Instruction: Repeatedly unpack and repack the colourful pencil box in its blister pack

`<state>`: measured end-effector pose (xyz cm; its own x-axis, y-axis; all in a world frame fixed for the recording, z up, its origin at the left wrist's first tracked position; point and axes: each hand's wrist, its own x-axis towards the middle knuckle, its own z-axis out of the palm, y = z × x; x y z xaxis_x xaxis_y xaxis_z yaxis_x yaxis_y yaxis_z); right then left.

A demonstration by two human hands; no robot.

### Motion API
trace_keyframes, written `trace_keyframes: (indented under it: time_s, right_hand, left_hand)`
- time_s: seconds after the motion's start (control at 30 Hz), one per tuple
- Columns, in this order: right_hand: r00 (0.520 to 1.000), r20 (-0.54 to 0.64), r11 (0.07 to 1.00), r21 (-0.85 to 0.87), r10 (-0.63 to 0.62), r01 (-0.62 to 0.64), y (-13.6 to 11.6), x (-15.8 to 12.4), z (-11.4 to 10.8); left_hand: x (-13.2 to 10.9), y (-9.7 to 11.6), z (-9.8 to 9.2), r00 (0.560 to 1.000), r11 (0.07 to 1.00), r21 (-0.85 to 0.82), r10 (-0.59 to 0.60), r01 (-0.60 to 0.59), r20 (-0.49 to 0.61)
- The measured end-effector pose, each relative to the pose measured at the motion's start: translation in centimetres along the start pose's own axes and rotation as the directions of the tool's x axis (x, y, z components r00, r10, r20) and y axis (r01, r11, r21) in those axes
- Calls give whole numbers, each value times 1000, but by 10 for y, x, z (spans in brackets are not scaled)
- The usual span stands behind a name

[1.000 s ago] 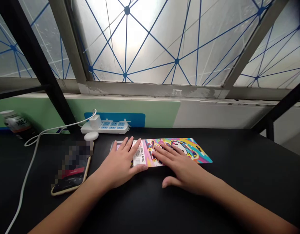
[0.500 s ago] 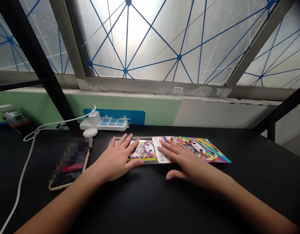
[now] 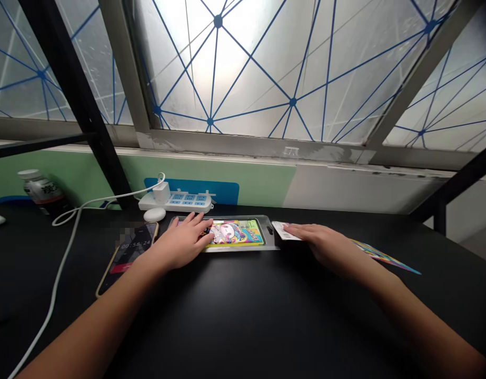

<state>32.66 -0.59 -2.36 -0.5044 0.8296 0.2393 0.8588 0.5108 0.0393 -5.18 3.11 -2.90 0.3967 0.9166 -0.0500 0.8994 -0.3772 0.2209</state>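
A colourful pencil box in a clear plastic case (image 3: 237,233) lies flat on the black table (image 3: 243,316). My left hand (image 3: 181,242) rests flat on its left end, fingers spread and open. My right hand (image 3: 325,246) lies palm down on a colourful cardboard sleeve (image 3: 385,257), which sits to the right of the case and is fully clear of it. The sleeve's white label end (image 3: 284,231) shows at my fingertips.
A phone (image 3: 126,255) lies left of my left hand. Behind it sit a white power strip (image 3: 179,200) with a plugged charger and cable (image 3: 65,247), a small white puck (image 3: 155,214) and a bottle (image 3: 41,192). Black frame posts stand at both sides.
My right hand has slid the cardboard sleeve to the right, off the clear case. My left hand stayed on the case's left end. The camera has shifted slightly.
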Motion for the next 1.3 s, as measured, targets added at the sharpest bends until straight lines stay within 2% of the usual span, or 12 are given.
trace_keyframes:
  time_s: [0.1, 0.2, 0.27, 0.33, 0.43, 0.6, 0.7, 0.8, 1.07, 1.3]
  right_hand:
    - [989, -140, 996, -82, -48, 36, -29, -1, -14]
    - [951, -187, 965, -144, -246, 221, -91, -7, -18]
    - [912, -172, 926, -148, -371, 349, -137, -11, -10]
    - [888, -128, 895, -120, -442, 429, -173, -10, 3]
    - [890, -56, 892, -45, -452, 450, -199, 8, 22]
    - [938, 4, 903, 273, -345, 331, -196, 49, 34]
    - [951, 18, 868, 415, -308, 273, -191, 56, 33]
    - [953, 53, 843, 483, -297, 236, -189, 54, 32]
    - [959, 25, 873, 422, -282, 246, -193, 54, 38]
    - [937, -113, 899, 263, -331, 350, -188, 67, 54]
  left_hand:
    - [2, -2, 1, 1000, 1000, 1, 17, -17, -26]
    - [4, 1, 5, 997, 999, 22, 27, -26, -68]
    - [4, 4, 9, 994, 999, 37, 35, -31, -100]
    - [3, 8, 12, 990, 998, 44, 44, -38, -131]
    - [2, 16, 16, 985, 998, 9, 56, -55, -164]
    - [0, 23, 18, 971, 989, -24, 137, -144, -194]
    - [0, 23, 18, 966, 987, 6, 157, -159, -203]
    - [0, 25, 17, 960, 986, 46, 167, -161, -227]
    - [-3, 23, 10, 894, 975, 114, 219, -189, -391]
    - [3, 16, 14, 907, 981, 101, 190, -163, -377]
